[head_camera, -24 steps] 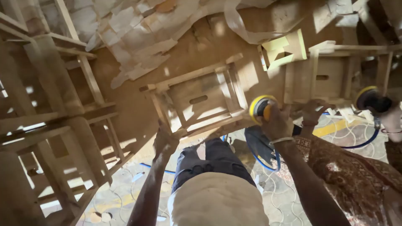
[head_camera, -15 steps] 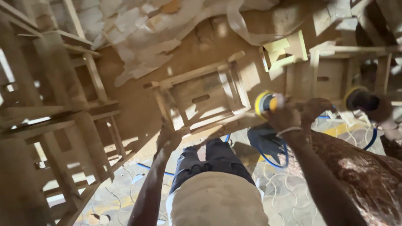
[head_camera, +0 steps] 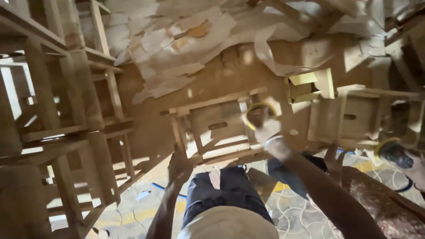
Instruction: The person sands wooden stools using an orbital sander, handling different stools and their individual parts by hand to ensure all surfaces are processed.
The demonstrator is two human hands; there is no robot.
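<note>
- Right hand [head_camera: 267, 129] is wrapping its grip shut around a yellow-rimmed sander [head_camera: 259, 116], pressing on the wooden stool's [head_camera: 217, 128] right side.
- Left hand [head_camera: 178, 166] is clasping the stool's lower left leg.
- Stool is lying tipped above the knees.
- Co-worker's sander [head_camera: 392, 150] is sitting far right.

The floor [head_camera: 146, 102] is brown and dusty farther out, and patterned with pale curling lines and yellow patches [head_camera: 283, 217] nearer the person. A small unfinished wooden stool [head_camera: 217, 128] stands on it, with a second wooden stool [head_camera: 354, 115] just beside it. A heap of torn paper scraps [head_camera: 177, 48] lies beyond them, and a blue hose [head_camera: 155, 188] trails across the patterned part.
</note>
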